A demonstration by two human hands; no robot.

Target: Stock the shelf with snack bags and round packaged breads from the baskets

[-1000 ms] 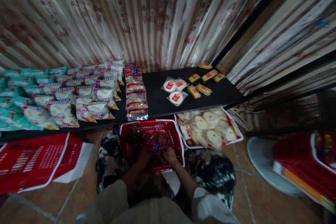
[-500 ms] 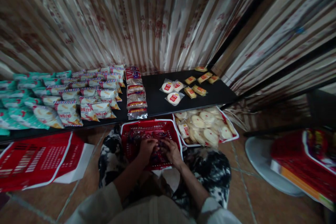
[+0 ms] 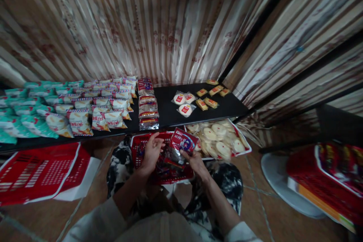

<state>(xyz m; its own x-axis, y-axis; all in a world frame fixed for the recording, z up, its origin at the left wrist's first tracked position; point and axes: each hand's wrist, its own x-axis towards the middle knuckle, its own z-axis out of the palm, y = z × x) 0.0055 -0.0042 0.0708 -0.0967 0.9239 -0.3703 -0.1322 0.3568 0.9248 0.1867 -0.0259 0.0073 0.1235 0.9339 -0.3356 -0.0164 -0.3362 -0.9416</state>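
Note:
Between my knees is a red plastic basket (image 3: pixel 135 149) with several dark red snack packets (image 3: pixel 163 172) inside. My right hand (image 3: pixel 195 162) grips a red and silver snack packet (image 3: pixel 183 143) by its lower right edge, tilted above the basket. To the left, my left hand (image 3: pixel 153 153) hovers over the basket with its fingers apart and nothing in them. Straight ahead, a column of similar red and silver packets (image 3: pixel 148 109) lies on the black shelf (image 3: pixel 167 116).
White-and-yellow snack bags (image 3: pixel 81 121) and green bags (image 3: pixel 36 124) fill the shelf's left. Round wafer packs (image 3: pixel 185 109) and small yellow packs (image 3: pixel 211 102) lie on its right. A basket of round wafers (image 3: pixel 224 149) stands right; an upturned-looking red basket (image 3: pixel 36 174) left; a loaded red basket (image 3: pixel 304 170) far right.
Both hands were down inside the basket. My right hand has risen with a red and silver packet, and my left hand has moved left and opened away from it.

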